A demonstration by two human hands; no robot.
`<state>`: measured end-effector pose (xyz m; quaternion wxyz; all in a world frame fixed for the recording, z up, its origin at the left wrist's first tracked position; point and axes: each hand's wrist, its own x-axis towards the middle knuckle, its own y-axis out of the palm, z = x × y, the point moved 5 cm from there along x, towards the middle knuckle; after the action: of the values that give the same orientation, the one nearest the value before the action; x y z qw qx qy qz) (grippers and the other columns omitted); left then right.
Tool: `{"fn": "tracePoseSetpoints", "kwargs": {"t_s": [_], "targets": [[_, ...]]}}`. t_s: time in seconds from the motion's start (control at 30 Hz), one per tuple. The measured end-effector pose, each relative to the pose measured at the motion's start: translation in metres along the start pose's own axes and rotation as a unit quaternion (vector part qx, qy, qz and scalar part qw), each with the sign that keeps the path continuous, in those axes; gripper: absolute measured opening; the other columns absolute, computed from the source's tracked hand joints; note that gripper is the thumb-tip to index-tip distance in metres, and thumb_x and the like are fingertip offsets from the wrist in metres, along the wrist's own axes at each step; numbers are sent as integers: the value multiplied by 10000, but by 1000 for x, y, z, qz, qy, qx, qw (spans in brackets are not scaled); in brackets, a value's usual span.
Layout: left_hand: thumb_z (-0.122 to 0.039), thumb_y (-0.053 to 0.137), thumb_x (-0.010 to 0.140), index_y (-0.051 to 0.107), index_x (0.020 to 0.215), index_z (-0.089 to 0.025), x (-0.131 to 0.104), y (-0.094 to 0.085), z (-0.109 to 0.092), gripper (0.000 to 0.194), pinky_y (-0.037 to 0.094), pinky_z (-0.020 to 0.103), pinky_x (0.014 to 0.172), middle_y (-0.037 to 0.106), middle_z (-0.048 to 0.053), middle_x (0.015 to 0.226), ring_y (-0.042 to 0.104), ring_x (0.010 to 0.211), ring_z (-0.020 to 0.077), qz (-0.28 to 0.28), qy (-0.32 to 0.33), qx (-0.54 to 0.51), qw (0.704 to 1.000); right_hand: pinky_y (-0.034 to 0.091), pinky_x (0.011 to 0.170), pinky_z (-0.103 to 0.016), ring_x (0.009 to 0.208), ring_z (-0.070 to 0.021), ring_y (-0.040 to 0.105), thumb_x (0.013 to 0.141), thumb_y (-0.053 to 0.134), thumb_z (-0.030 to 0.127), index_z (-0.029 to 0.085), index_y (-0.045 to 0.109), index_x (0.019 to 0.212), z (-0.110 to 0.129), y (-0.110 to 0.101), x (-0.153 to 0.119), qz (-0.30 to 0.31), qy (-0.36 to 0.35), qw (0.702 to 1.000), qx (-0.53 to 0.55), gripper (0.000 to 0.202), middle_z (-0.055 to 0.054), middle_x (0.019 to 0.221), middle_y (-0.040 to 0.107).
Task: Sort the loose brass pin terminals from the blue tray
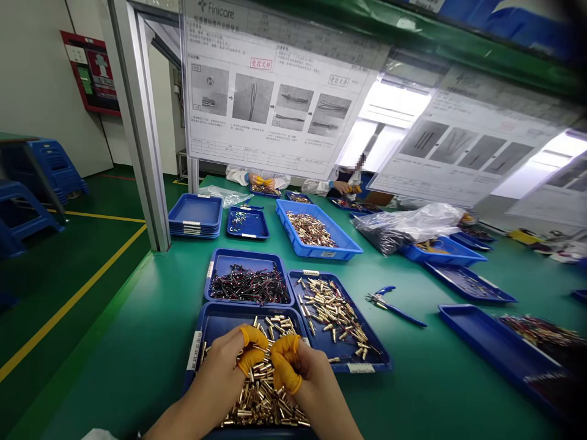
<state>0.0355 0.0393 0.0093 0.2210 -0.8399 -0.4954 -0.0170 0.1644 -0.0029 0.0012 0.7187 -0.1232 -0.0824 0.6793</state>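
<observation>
Both hands are over a blue tray (206, 315) heaped with brass-coloured metal sleeves (261, 394), with yellow covers on their fingertips. My left hand (233, 360) has thumb and forefinger pinched; what lies between them is too small to make out. Close beside it, my right hand (302, 366) is curled with its fingertips pressed together, and anything inside is hidden. Behind them, a tray (215, 260) holds thin black and red wired parts (250, 284). To the right, another tray (383, 360) carries brass sleeves with wires (330, 305).
Blue-handled pliers (397, 307) lie right of the trays. Farther back are stacked trays (195, 211), a blue bin (339, 250) of brass parts and a plastic bag (413, 226). A metal post (142, 134) stands left. Other people's hands show across the table.
</observation>
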Motion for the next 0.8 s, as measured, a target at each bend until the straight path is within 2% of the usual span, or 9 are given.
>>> {"fn": "tracePoseSetpoints", "kwargs": {"t_s": [0.13, 0.27, 0.37, 0.43, 0.5, 0.63, 0.7, 0.8], "targets": [[-10, 427, 763, 597, 854, -207, -1, 0, -1, 276, 456, 227, 729, 637, 14, 870, 595, 829, 165, 6, 13, 5, 1000, 296, 356, -176, 401, -61, 370, 747, 566, 244, 183, 488, 630, 5, 0, 1, 8, 2, 1000, 13, 154, 50, 528, 487], [-19, 405, 793, 592, 819, -181, -1, 1, -4, 249, 448, 231, 702, 611, 46, 872, 584, 800, 164, 29, 59, 10, 998, 231, 306, -157, 321, -33, 324, 765, 567, 281, 171, 502, 646, 5, 0, 2, 45, 36, 998, 32, 175, 63, 470, 492], [-10, 381, 797, 595, 819, -170, -2, 4, -4, 268, 446, 234, 684, 603, 58, 875, 579, 793, 167, 47, 78, 29, 995, 252, 287, -137, 302, -25, 340, 767, 583, 322, 166, 502, 680, 3, 0, 2, 51, 49, 997, 36, 196, 66, 477, 503], [-25, 398, 807, 592, 841, -176, -4, 6, -2, 248, 450, 236, 697, 613, 51, 871, 585, 799, 168, 59, 64, 38, 996, 282, 286, -126, 293, -23, 357, 772, 589, 366, 176, 483, 769, 3, 1, 2, 52, 43, 996, 64, 218, 80, 493, 512], [-34, 425, 800, 580, 872, -190, -5, 7, 3, 232, 452, 245, 739, 635, 40, 889, 595, 835, 173, 71, 22, 50, 996, 276, 279, -114, 274, -23, 377, 787, 573, 416, 198, 434, 817, 4, 4, 0, 59, 28, 993, 102, 261, 104, 479, 499], [-104, 461, 805, 565, 808, -203, -11, 9, 13, 144, 458, 281, 727, 671, 22, 858, 595, 821, 202, 102, -80, 126, 984, 243, 251, -113, 252, -26, 380, 800, 530, 499, 222, 378, 757, -2, 14, -1, 53, 33, 992, 113, 319, 123, 460, 441], [-99, 465, 787, 565, 787, -207, -11, 11, 16, 147, 458, 265, 702, 673, 14, 843, 596, 798, 198, 114, -89, 140, 980, 271, 268, -128, 286, -35, 393, 786, 537, 521, 223, 386, 730, -10, 15, 1, 31, 34, 995, 86, 339, 113, 479, 437], [-47, 466, 736, 574, 831, -212, -8, 12, 17, 219, 455, 209, 686, 673, 11, 881, 612, 798, 171, 105, -61, 93, 988, 382, 401, -171, 442, -84, 504, 746, 585, 528, 212, 452, 734, -18, 9, 8, 8, -17, 999, 37, 342, 65, 533, 523]]}}
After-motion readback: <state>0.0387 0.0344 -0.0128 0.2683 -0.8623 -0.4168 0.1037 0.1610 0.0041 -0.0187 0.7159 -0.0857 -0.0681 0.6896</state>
